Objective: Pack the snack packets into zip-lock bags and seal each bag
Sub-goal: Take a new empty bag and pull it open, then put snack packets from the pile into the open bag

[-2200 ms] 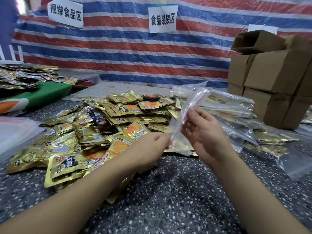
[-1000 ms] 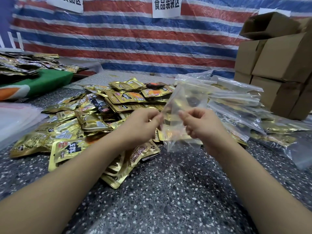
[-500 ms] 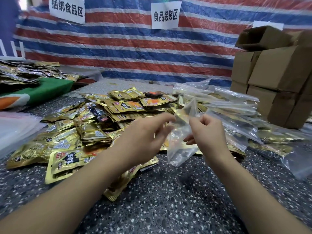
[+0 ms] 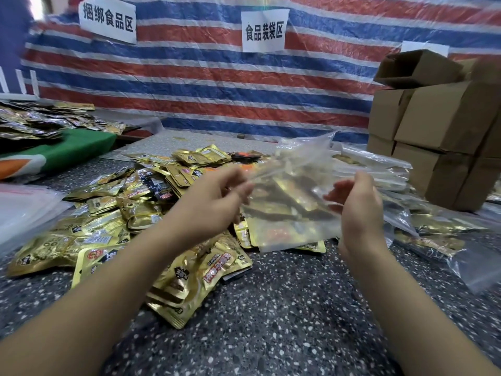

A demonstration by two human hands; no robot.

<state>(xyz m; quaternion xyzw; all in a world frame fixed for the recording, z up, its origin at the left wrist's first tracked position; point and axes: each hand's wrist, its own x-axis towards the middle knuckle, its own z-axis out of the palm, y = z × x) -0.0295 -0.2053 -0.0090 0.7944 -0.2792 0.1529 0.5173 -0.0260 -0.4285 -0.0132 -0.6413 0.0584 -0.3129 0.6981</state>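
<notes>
Both hands are up over the speckled table (image 4: 271, 321), and between them hangs a clear zip-lock bag (image 4: 292, 213), held off the surface and stretched wide. The left hand (image 4: 214, 202) pinches the bag's edge at nine o'clock, fingertips curled onto the plastic. The right hand (image 4: 357, 202) grips the opposite edge at three o'clock, fingers curled in behind the film, thumb on top. The bag is blurred; gold shows through it, but whether that is inside it or the pile behind it, I cannot tell.

Out at ten o'clock from the hands sprawls the heap of gold snack packets (image 4: 113, 218), spilling right under the left forearm, with a few packets (image 4: 187, 283) lying loose at the near edge. At two o'clock from the bag sits a stack of filled bags (image 4: 379, 169), more of them trailing toward four o'clock. Behind those, at the far right, cardboard boxes (image 4: 444, 131) are stacked. A striped tarp (image 4: 217, 85) backs it all, carrying white signs (image 4: 264, 31). Far left, at nine o'clock, a stack of flat clear bags (image 4: 24, 207) lies on the table.
</notes>
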